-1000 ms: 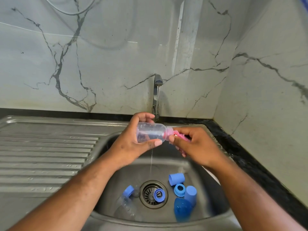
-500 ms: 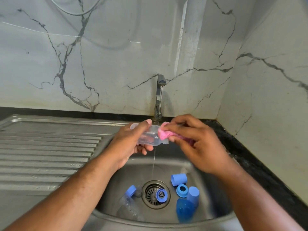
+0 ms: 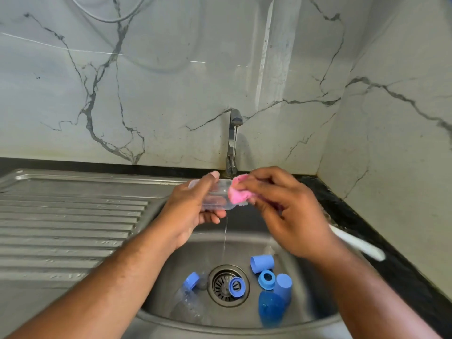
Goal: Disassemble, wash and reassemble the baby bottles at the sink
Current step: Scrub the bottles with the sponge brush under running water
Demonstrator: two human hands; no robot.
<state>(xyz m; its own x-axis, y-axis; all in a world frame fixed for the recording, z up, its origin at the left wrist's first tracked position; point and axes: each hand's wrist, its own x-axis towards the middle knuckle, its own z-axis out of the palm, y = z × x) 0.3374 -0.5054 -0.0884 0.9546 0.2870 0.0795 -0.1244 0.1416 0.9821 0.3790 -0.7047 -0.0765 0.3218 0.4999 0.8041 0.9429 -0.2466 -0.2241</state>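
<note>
Two hands are recorded over the sink (image 3: 203,243).

Item 1: one clear bottle (image 3: 216,198), held roughly level just below the tap (image 3: 234,133). It is gripped round its body by the left hand (image 3: 193,209), with the thumb laid along the top.

Item 2: one pink cloth (image 3: 238,195), pinched in the curled fingers of the right hand (image 3: 288,214) and pressed against the open mouth of the clear bottle.

Item 3: one thin stream of water (image 3: 225,241), falling past the bottle into the basin.

Lying in the basin: one second bottle (image 3: 188,304) with a blue collar fitted; one blue bottle (image 3: 271,311); blue caps (image 3: 261,263); blue rings (image 3: 266,279), one of them resting on the drain (image 3: 218,287). One white handle (image 3: 354,243) is laid on the black bench (image 3: 391,265) at the right.

Risks judged:
- The wet, smooth bottle may be pushed out of the left hand if the cloth is driven hard against the mouth. It would then be dropped onto the parts below.
- The cloth may be lodged in the neck if it is stuffed too far.
- Water may be thrown onto the bench if the bottle is tipped into the stream.
</note>
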